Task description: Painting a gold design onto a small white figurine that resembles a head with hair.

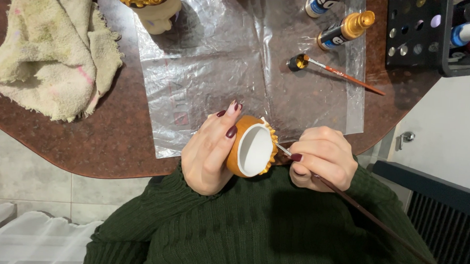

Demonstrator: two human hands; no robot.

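Orange pot (247, 147) tipped sideways, white inside, gold rim – brush (347, 196) touching rim

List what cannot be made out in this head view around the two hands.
- Brush tip: too small to tell whether it touches the pot's gold rim.
- Orange pot: far side hidden by the left hand.
- Brush handle: end cut off by the lower edge; its grip is hidden in the right hand.
- Gold-topped figure: cut off by the top edge.

Orange, white-lined cup (252, 146); green sweater (263, 221)
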